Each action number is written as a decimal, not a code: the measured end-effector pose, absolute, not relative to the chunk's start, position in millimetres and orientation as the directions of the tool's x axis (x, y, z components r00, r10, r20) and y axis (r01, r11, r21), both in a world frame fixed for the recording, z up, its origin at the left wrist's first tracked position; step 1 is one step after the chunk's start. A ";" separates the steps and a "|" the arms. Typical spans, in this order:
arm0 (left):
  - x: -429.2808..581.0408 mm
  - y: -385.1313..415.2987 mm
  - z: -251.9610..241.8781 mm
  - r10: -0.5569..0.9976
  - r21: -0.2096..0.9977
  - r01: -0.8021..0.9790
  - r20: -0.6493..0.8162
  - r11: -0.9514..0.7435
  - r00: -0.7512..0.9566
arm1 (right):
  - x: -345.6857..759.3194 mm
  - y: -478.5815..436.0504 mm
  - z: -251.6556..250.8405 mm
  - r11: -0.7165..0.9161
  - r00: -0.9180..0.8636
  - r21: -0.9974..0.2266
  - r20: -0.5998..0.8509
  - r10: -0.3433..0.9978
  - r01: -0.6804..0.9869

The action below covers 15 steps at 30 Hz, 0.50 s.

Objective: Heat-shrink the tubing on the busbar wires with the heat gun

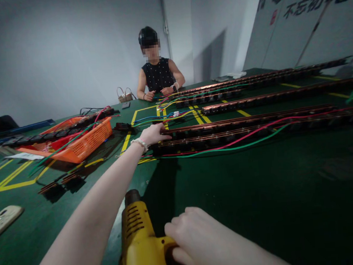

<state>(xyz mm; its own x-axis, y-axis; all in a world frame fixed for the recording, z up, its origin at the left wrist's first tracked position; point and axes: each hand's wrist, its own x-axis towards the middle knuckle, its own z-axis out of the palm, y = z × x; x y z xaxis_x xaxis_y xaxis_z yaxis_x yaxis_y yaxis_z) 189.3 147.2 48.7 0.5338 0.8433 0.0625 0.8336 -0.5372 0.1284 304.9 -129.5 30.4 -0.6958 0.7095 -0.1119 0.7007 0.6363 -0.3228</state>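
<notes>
Low in front of you, the yellow heat gun [140, 247] looks rigid and middling in weight — best held by its handle [167, 241], clear of the dark nozzle [132, 197]; rightward across the green table [262, 191] run long copper-edged bars [208, 139], likely stiff but unwieldy, best taken by the body rather than the red and green wires [236, 148]. Your left hand [153, 134], arm stretched well forward, grasps one bar's left end — your right hand [191, 234], knuckles up, clenches the gun's handle close in.

Got a yellow heat gun [144, 244], dark nozzle [132, 197] facing forward, plus long copper-and-black strips [196, 141] lying across the bench [262, 191].
</notes>
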 end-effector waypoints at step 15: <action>157.7 0.5 180.3 0.482 -0.450 0.811 0.653 -0.373 0.584 | 306.3 -134.8 30.5 0.637 -0.679 -0.281 -0.079 0.730 0.718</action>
<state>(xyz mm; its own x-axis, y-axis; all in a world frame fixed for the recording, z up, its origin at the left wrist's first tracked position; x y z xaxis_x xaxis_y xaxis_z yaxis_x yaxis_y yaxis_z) 157.7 0.5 180.3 0.5840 0.4823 0.6530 0.8114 -0.3728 -0.4502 306.3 -134.8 30.5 -0.6790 0.7299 -0.0787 0.7176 0.6372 -0.2813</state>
